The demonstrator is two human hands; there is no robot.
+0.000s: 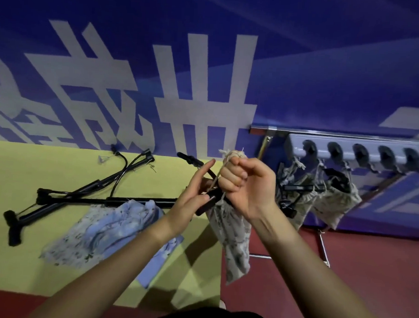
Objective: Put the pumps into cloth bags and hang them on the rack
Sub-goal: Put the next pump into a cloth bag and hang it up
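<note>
Our right hand (241,182) is fisted around the gathered neck of a printed cloth bag (234,234) with a black pump handle (207,202) sticking out, and our left hand (195,194) pinches its drawstring (214,180), forefinger extended. The bag hides the pump's body. Two filled bags (322,199) hang on the rack (348,150); loose pumps (70,198) lie on the yellow surface (47,166).

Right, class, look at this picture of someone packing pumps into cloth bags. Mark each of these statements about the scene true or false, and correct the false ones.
1. The right hand grips the gathered neck of a cloth bag. True.
2. No bags hang on the rack yet. False: at least two filled bags already hang from its hooks.
3. Pumps lie on the yellow surface. True.
4. The left hand holds nothing. False: it grips a black pump handle, forefinger extended.
5. The spare folded bags lie on the red floor. False: they rest on the yellow surface.
</note>
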